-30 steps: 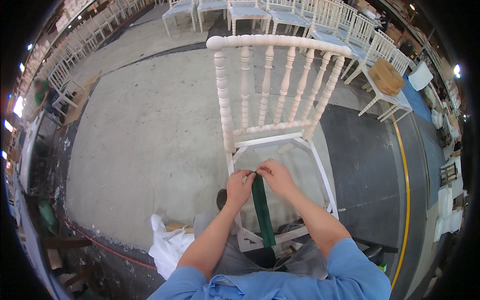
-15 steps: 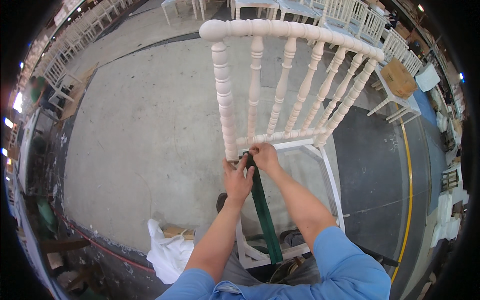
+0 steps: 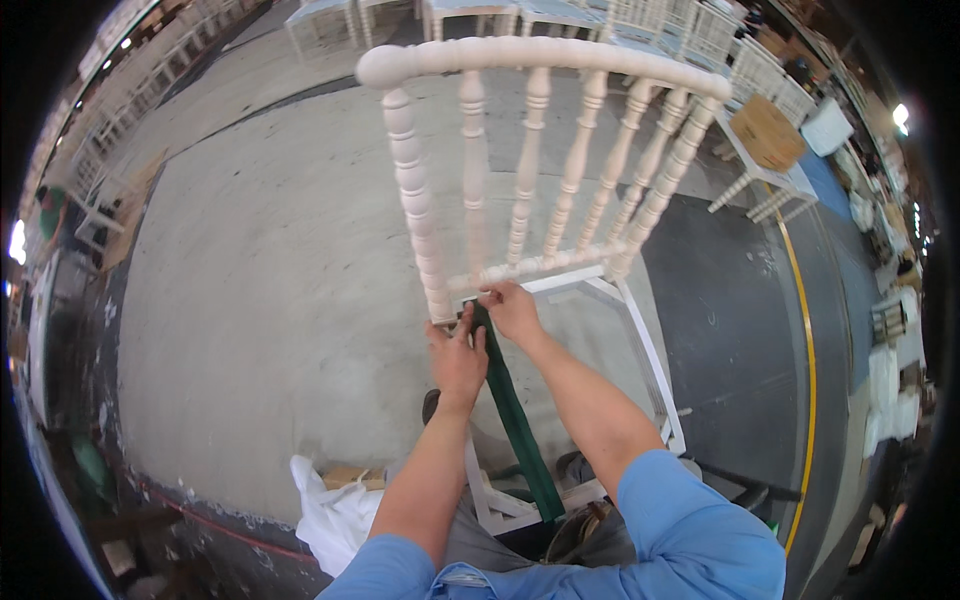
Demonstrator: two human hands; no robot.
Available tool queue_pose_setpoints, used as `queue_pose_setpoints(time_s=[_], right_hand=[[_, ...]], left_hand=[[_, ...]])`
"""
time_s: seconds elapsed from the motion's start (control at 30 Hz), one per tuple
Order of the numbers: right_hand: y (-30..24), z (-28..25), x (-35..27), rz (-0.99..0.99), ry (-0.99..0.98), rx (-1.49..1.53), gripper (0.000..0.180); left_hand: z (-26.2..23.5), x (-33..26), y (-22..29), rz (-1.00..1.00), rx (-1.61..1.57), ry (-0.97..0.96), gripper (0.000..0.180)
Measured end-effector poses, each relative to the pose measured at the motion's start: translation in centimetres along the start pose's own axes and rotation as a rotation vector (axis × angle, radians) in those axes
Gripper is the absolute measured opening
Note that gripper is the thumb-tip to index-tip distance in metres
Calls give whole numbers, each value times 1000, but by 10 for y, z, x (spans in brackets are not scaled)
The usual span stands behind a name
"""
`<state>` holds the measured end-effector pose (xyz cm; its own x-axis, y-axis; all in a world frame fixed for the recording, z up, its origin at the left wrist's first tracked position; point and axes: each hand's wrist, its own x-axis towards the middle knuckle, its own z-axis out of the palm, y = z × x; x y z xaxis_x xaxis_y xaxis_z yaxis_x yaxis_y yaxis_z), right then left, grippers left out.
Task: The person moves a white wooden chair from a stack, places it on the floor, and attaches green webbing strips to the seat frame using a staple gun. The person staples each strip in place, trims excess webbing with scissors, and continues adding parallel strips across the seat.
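- From the head view, looking down, the white chair stands facing the person; its back is whole, while the seat frame has an open middle.
- The green strap runs from the frame's back left corner, under the fingers, down to the front rail, where its near end lies across.
- The left hand has its fingers apart, over the strap's far end and the foot of the chair's left post; how tightly it grips, I can't tell.
- The right hand is narrow, fingertips drawn together at that same end; whether they pinch the strap or something small, I can't tell.
- By my reckoning it's early on: the far end is being settled at the corner, and whether it's fixed yet is hidden. No hand is at the near end, which looks loose.
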<state>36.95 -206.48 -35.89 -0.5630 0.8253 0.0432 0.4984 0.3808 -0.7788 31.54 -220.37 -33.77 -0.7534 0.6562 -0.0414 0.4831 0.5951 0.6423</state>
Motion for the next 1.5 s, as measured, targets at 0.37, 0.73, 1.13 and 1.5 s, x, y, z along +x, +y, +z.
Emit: queue_pose_setpoints(time_s=[0.37,0.73,1.13,1.5], right_hand=[[17,-207,-323,232,357,21,24],[123,-417,-643,1482,608,-541,50],[166,-425,-652,1101,669,-438,60],[-26,-380,-336,575,270,475,43]], left_hand=[[36,1,-38,256,251,17,51],[28,-20,-3,265,446,-4,55],[14,-28,0,-64,121,37,51],[13,-25,-7,-53,66,133,49]])
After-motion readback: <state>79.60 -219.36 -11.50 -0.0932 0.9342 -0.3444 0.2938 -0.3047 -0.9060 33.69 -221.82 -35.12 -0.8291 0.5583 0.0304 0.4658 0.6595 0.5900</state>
